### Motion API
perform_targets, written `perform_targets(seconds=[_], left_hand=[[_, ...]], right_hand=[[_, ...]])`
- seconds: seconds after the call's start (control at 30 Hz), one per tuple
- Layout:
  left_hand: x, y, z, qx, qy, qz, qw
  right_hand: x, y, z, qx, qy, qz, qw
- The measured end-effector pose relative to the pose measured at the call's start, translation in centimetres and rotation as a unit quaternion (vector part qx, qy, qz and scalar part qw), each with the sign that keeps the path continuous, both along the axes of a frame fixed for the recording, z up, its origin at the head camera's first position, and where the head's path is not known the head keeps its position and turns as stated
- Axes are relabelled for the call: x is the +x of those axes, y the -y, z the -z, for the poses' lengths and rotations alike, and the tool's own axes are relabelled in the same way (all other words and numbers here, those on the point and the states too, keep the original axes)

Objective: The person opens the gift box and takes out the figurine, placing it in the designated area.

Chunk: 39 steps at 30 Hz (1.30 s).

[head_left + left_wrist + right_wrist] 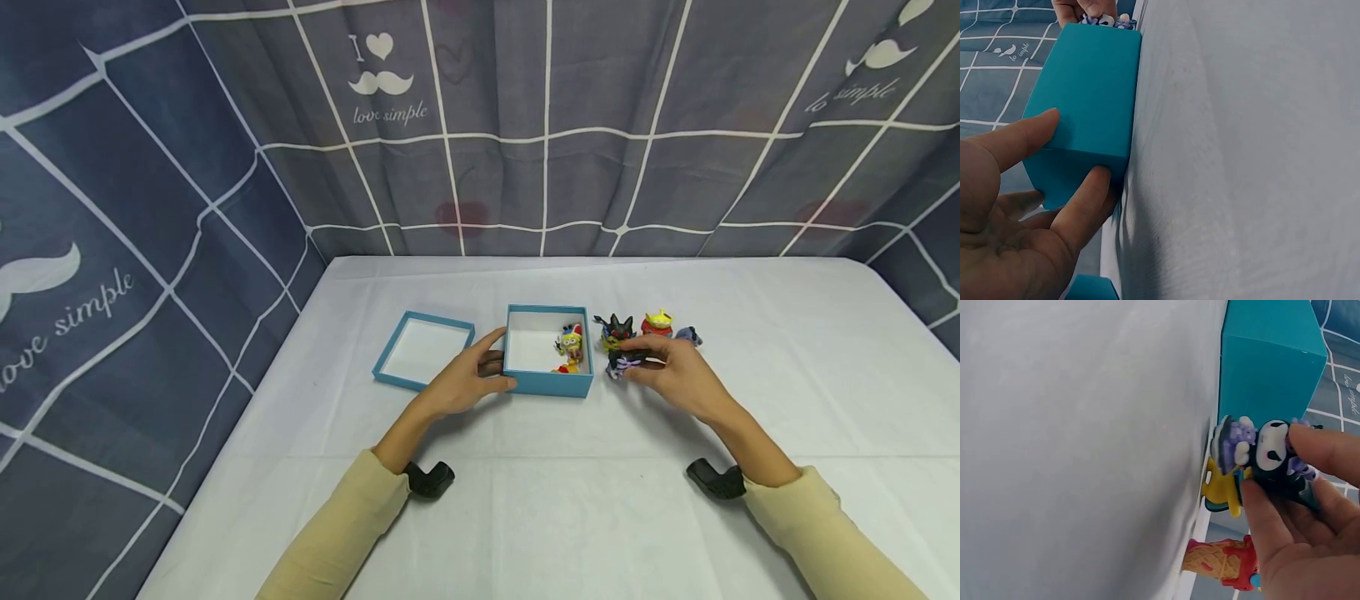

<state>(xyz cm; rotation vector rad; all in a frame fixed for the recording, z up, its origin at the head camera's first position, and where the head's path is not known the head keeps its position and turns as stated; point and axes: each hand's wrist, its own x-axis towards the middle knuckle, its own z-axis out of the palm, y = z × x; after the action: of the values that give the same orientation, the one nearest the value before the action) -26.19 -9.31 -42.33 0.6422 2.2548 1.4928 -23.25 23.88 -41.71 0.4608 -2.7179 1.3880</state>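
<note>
My left hand (467,379) holds the left end of a teal open box (551,384), thumb on its front wall and fingers against its left side. In the box, along its right side, lie small figurines, among them a yellow-faced one (572,340). Just right of the box, my right hand (681,375) pinches a figurine (1272,445) with a white face, black body and purple parts. In the right wrist view, the thumb and fingers are on its body, close beside the box.
A teal lid (427,350) with a white inside lies left of the box. Behind the right hand stand a black winged figurine (617,327), a red and yellow one (657,323) and a grey-blue one (688,335). White cloth (570,517) covers the table; a grey curtain (585,183) hangs behind.
</note>
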Motion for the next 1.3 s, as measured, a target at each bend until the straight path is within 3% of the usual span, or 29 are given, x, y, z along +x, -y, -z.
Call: perform_targets(seconds=[1.3], left_hand=[[0.11, -0.14, -0.44, -0.004, 0.003, 0.0, 1.0]], right_hand=[[-0.11, -0.44, -0.15, 0.002, 0.038, -0.006, 0.9993]])
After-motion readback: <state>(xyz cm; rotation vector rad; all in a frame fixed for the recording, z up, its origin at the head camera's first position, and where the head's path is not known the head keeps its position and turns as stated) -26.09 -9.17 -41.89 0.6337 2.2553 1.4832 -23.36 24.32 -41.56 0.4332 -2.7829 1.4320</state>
